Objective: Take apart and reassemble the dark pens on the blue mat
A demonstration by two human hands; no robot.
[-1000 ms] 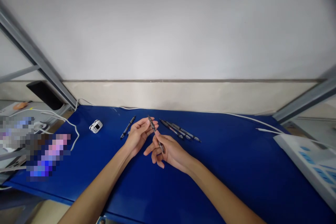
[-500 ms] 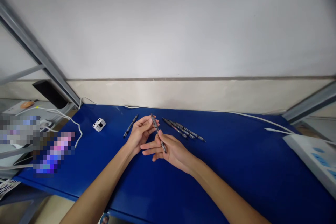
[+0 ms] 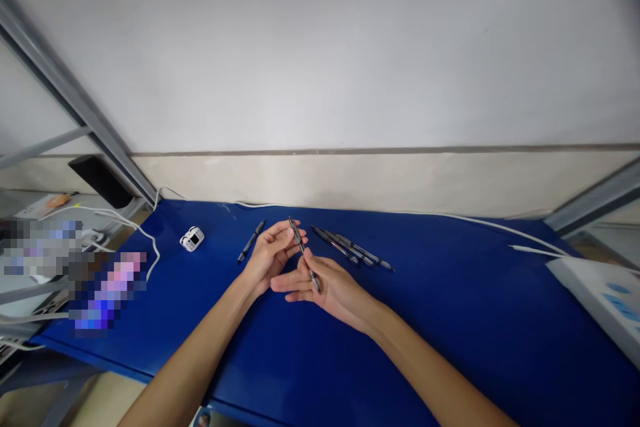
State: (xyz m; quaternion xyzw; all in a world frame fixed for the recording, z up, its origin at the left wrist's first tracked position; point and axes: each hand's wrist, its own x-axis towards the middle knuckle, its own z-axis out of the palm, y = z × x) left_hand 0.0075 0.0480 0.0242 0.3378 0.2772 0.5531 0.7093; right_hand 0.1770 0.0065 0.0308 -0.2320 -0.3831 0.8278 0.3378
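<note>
Between both hands is a slim dark pen (image 3: 313,275), held tilted above the blue table. My left hand (image 3: 273,253) pinches its far end between thumb and fingers. Around its lower half the thumb and index finger of my right hand (image 3: 334,287) are closed, with the other fingers stretched out to the left. Left of my left hand a single dark pen (image 3: 251,241) lies slanted on the table. On the other side, beyond my right hand, a few similar pens (image 3: 353,248) lie close together, roughly parallel.
The blue table (image 3: 450,320) backs onto a pale wall with a white cable (image 3: 480,221) along it. A small white case (image 3: 192,239) and a blurred-out phone-like object (image 3: 111,290) lie on the left. A white box (image 3: 600,300) stands at the right edge.
The whole view has shifted slightly, so things sit a little further right. Both hands keep hold of the pen, and my right hand's outstretched fingers have drawn together a bit.
</note>
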